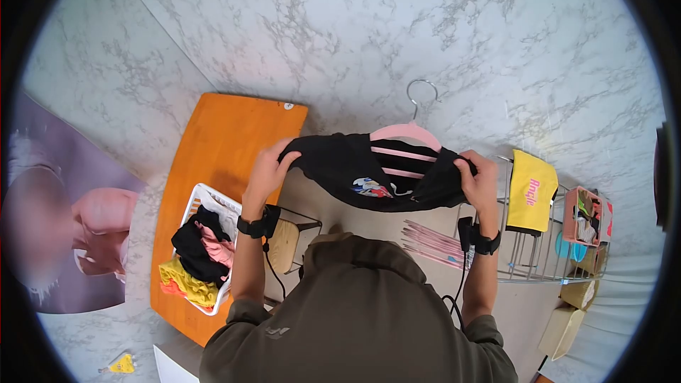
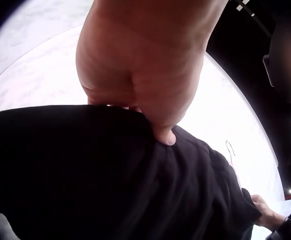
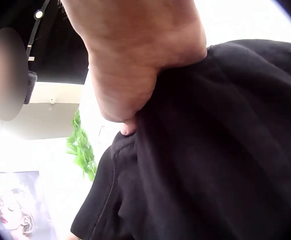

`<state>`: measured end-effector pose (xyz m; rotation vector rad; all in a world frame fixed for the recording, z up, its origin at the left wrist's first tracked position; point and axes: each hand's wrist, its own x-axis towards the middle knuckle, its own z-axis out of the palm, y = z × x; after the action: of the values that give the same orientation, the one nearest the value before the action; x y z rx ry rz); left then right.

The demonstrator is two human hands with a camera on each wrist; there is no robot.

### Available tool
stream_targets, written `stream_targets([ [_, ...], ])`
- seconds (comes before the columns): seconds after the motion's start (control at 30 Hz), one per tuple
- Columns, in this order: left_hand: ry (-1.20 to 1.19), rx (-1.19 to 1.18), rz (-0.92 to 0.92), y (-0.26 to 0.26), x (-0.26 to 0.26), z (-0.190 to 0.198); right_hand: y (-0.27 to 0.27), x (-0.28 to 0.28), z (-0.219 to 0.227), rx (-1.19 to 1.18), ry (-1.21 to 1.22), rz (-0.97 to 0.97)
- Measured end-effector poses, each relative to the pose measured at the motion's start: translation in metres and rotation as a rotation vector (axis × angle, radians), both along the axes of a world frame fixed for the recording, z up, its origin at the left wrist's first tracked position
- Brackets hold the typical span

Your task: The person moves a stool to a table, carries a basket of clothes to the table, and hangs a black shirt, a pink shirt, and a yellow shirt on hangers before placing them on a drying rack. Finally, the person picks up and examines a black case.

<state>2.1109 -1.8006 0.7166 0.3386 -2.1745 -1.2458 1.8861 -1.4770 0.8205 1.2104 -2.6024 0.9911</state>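
Observation:
A black garment with a colourful print (image 1: 397,183) is stretched between the two hands in the head view. My left hand (image 1: 268,171) pinches its left part, the thumb (image 2: 166,136) lying over the cloth in the left wrist view. On the other side my right hand (image 1: 479,183) grips the garment near the opening, and the right wrist view shows the black cloth (image 3: 210,150) hanging from that hand. Inside the opening sits a pink hanger (image 1: 406,133), its metal hook (image 1: 422,91) sticking up against the marbled wall.
A white basket (image 1: 225,197) of black, pink and yellow clothes stands on the orange wooden table (image 1: 206,135) at left. Several pink hangers (image 1: 436,242) lie below the garment. At right, a metal rack (image 1: 521,264) carries a yellow cloth (image 1: 532,188) and a pink basket (image 1: 572,218). A wooden stool (image 1: 285,245) stands below.

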Motion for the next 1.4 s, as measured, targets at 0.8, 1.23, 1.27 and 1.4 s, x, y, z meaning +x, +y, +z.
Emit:
stream_targets([
  [0.8, -0.282, -0.282, -0.236, 0.021, -0.029, 0.04, 0.012, -0.002, 0.003, 0.042, 0.006, -0.023],
  [1.23, -0.019, -0.098, -0.089, 0.02, -0.026, 0.025, 0.05, -0.024, -0.041, -0.03, -0.135, -0.039],
  [1.27, -0.008, -0.137, -0.092, 0.019, -0.024, 0.024, 0.05, -0.023, -0.043, 0.003, -0.185, -0.064],
  [1.4, -0.05, -0.162, -0.073, 0.017, -0.017, 0.026, 0.06, -0.032, -0.055, 0.104, -0.28, -0.134],
])
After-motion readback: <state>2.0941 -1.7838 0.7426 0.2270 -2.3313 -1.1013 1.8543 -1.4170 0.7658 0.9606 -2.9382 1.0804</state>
